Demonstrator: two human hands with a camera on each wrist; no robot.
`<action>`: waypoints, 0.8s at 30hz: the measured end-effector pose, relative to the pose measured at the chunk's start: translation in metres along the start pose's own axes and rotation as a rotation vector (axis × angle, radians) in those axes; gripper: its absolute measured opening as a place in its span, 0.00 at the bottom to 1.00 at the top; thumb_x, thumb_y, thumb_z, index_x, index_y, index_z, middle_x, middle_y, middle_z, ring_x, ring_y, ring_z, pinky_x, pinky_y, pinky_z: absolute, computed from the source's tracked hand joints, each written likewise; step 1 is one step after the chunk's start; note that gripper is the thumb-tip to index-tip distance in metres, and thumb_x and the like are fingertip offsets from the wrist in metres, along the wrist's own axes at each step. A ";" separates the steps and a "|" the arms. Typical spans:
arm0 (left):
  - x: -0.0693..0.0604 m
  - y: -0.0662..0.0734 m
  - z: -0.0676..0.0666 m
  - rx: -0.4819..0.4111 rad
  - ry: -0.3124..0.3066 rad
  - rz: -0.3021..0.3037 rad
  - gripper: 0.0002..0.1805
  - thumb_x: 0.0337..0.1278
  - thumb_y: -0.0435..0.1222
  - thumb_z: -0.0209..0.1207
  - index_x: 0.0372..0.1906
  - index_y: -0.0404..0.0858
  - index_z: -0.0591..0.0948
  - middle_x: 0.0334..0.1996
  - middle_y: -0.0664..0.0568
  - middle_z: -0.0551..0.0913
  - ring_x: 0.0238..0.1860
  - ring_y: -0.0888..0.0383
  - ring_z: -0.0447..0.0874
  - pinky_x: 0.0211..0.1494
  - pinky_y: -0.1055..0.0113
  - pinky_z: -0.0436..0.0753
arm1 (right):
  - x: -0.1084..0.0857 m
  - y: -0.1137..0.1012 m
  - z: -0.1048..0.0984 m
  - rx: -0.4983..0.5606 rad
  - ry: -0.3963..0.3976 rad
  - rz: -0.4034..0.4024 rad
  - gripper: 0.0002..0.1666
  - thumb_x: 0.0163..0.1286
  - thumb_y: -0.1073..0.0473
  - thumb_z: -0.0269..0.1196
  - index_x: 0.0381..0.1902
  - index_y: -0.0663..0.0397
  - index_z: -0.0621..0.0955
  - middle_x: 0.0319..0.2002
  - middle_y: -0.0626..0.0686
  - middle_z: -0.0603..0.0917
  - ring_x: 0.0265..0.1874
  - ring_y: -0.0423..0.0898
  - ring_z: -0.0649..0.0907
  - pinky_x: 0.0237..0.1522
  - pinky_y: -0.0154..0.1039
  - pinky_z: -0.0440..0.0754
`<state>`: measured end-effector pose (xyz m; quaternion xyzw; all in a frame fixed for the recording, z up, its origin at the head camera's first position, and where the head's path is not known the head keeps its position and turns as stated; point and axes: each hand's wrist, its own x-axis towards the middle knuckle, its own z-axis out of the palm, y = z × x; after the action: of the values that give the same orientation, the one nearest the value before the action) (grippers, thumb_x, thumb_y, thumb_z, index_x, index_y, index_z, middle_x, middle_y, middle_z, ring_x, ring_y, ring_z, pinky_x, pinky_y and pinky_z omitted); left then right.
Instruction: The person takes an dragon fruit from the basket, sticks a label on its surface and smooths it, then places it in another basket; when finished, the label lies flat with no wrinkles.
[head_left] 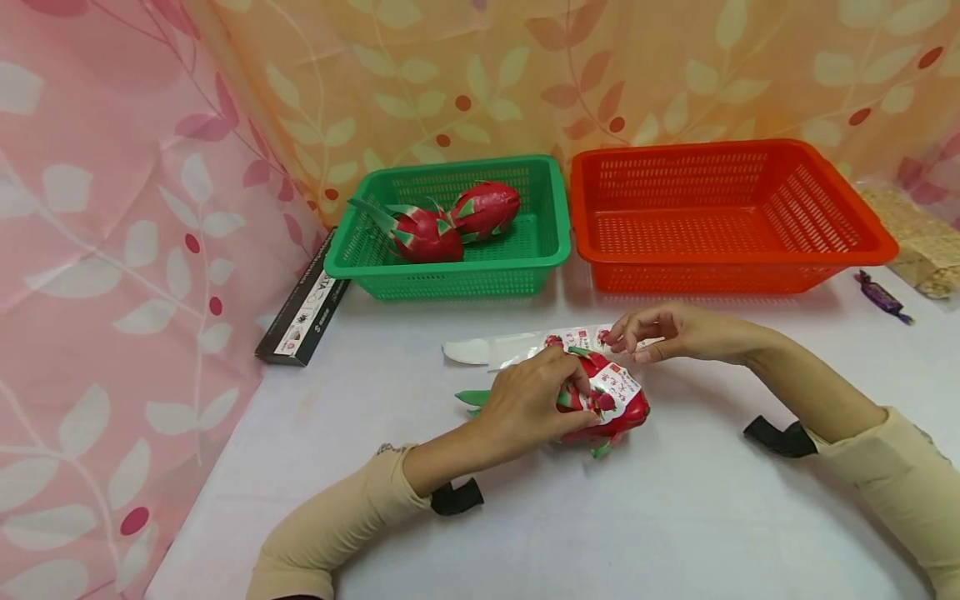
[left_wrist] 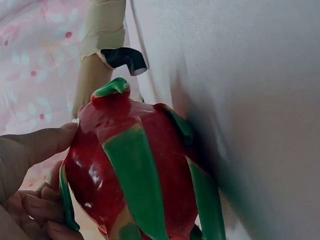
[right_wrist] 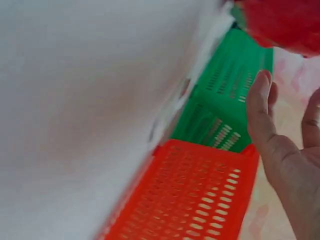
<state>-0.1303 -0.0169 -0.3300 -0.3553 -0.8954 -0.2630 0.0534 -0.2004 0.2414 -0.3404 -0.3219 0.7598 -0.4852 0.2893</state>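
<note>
My left hand (head_left: pixel 528 402) grips a red dragon fruit (head_left: pixel 636 413) with green scales, which lies on the white table. A white label (head_left: pixel 618 388) with a fruit picture is on the fruit's upper side. In the left wrist view, the thumb and fingers rest against one side of the dragon fruit (left_wrist: pixel 90 170). Just beyond the fruit, my right hand (head_left: pixel 678 332) hovers with loosely bent fingers. The right wrist view shows that hand (right_wrist: pixel 287 155) with thumb and fingers apart, holding nothing. Behind the fruit lies a strip of labels (head_left: pixel 521 346), partly hidden by both hands.
A green basket (head_left: pixel 457 279) at the back holds two more dragon fruits (head_left: pixel 486 208). To its right stands a red basket (head_left: pixel 720 277). A black box (head_left: pixel 303 312) lies at left. At right are a purple-wrapped candy (head_left: pixel 883 297) and a clear packet (head_left: pixel 918 242).
</note>
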 end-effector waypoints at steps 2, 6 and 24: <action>0.000 0.000 0.000 0.003 -0.014 0.000 0.17 0.38 0.48 0.71 0.30 0.47 0.76 0.28 0.60 0.74 0.25 0.70 0.67 0.23 0.80 0.63 | 0.000 -0.004 0.002 0.016 -0.018 -0.048 0.03 0.63 0.68 0.58 0.33 0.57 0.74 0.55 0.65 0.70 0.57 0.43 0.72 0.52 0.37 0.77; 0.000 -0.001 0.000 0.002 -0.020 0.005 0.17 0.37 0.48 0.71 0.29 0.47 0.75 0.27 0.60 0.72 0.24 0.69 0.66 0.22 0.80 0.62 | 0.006 -0.006 0.009 0.031 -0.129 -0.132 0.08 0.59 0.68 0.62 0.33 0.58 0.72 0.50 0.60 0.69 0.55 0.43 0.69 0.48 0.40 0.79; 0.000 -0.009 -0.006 -0.069 -0.118 0.059 0.16 0.39 0.38 0.70 0.33 0.45 0.74 0.30 0.57 0.72 0.31 0.67 0.68 0.27 0.79 0.66 | 0.010 0.000 0.008 -0.001 -0.162 -0.113 0.09 0.61 0.67 0.60 0.34 0.59 0.69 0.38 0.52 0.72 0.45 0.46 0.76 0.40 0.36 0.75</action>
<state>-0.1368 -0.0254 -0.3286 -0.3983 -0.8764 -0.2706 -0.0042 -0.2001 0.2291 -0.3442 -0.4024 0.7147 -0.4729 0.3219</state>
